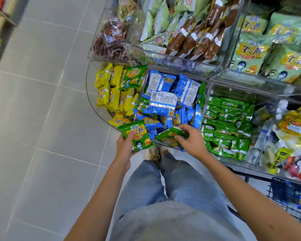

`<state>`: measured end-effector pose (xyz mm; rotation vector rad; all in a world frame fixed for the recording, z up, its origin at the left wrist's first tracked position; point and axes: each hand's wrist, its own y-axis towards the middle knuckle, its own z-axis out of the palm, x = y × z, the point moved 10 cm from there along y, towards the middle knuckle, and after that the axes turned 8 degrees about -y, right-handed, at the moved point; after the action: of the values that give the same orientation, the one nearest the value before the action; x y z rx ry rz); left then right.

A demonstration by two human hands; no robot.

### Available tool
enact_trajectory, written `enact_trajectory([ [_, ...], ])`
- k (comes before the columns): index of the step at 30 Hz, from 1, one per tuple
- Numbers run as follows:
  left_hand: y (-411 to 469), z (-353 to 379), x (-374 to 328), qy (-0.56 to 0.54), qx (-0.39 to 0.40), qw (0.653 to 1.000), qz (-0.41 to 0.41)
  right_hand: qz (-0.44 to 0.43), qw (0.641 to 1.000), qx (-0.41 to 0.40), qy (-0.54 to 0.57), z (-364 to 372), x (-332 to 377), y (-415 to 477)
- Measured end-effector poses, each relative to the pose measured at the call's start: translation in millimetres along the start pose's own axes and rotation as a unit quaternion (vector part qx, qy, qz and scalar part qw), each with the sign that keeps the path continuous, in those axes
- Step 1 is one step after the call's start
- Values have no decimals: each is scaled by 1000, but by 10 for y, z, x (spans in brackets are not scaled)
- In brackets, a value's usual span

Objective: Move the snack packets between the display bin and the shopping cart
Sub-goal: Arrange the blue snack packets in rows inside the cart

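- Head view, looking down: the person's left hand [125, 147] grips a green packet [137, 135], thumb on its printed face and fingers curled beneath, held just in front of the display bin [91, 103].
- This packet is bright green and glossy, with white characters, an orange-yellow badge and a small cartoon figure near its lower edge.
- Right hand [192, 140] pinches a second green packet [169, 136] of the same design, tilted at the front edge of the bin's middle compartment.
- That clear-walled compartment is piled with blue packets [165, 103], some showing white backs with small print.
- Yellow packets [109, 89] fill the curved compartment to the left, and slim green packets [228, 119] fill the one to the right.
- A dark wire shopping cart [285, 195] stands at the lower right, beside the person's right arm, well apart from both held packets.
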<state>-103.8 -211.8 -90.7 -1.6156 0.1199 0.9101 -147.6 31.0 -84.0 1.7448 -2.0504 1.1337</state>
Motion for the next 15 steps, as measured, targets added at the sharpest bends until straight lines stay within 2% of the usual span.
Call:
enact_trajectory([
  [4, 5, 99, -57, 14, 9, 1000, 4, 76, 982, -9, 173, -165, -73, 2],
  [10, -10, 147, -109, 0, 5, 1000, 1, 144, 933, -5, 330, -305, 76, -19],
  [11, -18, 140, -108, -12, 0, 1000, -5, 166, 911, 4, 378, -279, 105, -40],
  [14, -69, 171, -109, -53, 6, 998, -22, 189, 798, 54, 569, -88, 335, -101],
  [15, -96, 221, -116, -67, 26, 997, -25, 189, 784, 68, 587, -34, 431, -124],
])
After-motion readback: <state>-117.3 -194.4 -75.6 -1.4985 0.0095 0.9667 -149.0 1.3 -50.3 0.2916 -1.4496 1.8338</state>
